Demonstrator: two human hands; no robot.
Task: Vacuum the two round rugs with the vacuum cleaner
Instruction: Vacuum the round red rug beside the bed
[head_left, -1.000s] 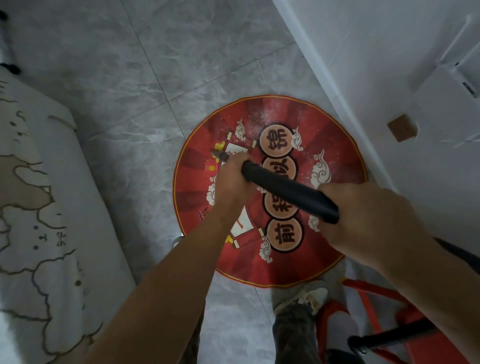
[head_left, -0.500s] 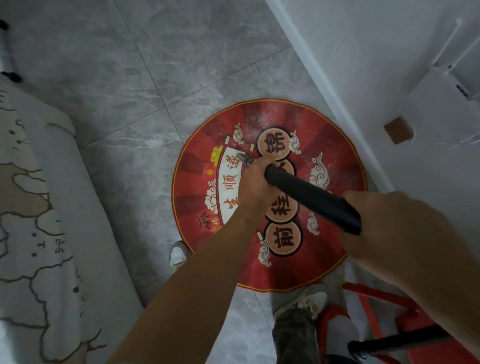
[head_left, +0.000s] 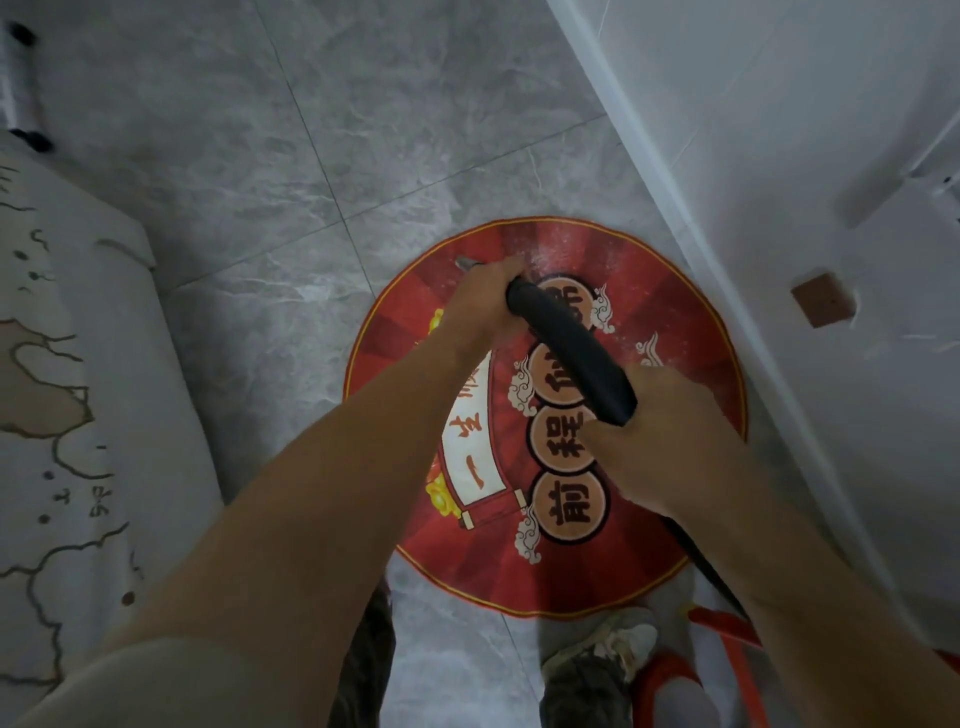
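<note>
Grey marbled floor tiles (head_left: 311, 156) fill the upper half of the frame, and at its centre lies a red round rug (head_left: 654, 540) printed with dark characters in circles; over it the left hand (head_left: 483, 299) curls round the front end of the black wand (head_left: 571, 353), fingers wrapped underneath so only knuckles show; the right hand (head_left: 660, 436) grips the rear end of the same tube, thumb and fingers closed about it; a small grey nozzle tip (head_left: 464, 263) pokes out beyond the left hand over the rug's upper-left part, though whether it touches the pile I cannot tell; from under the right wrist a black hose (head_left: 701, 564) runs toward the lower right, where what looks like the red body of the vacuum cleaner (head_left: 722, 623) sits beside a grey shoe (head_left: 608, 649); the wand looks stiff, smooth and fairly light, so two hands set apart along it should steer it well, the front one aiming, the rear one pushing; the rug looks thin and soft, likely to ruck or slide on slick tile under suction; its right edge lies close beside the white wall (head_left: 779, 156), which bears a small brown block (head_left: 823, 301); pale patterned fabric (head_left: 62, 415) covers the left edge; no second rug is in view.
</note>
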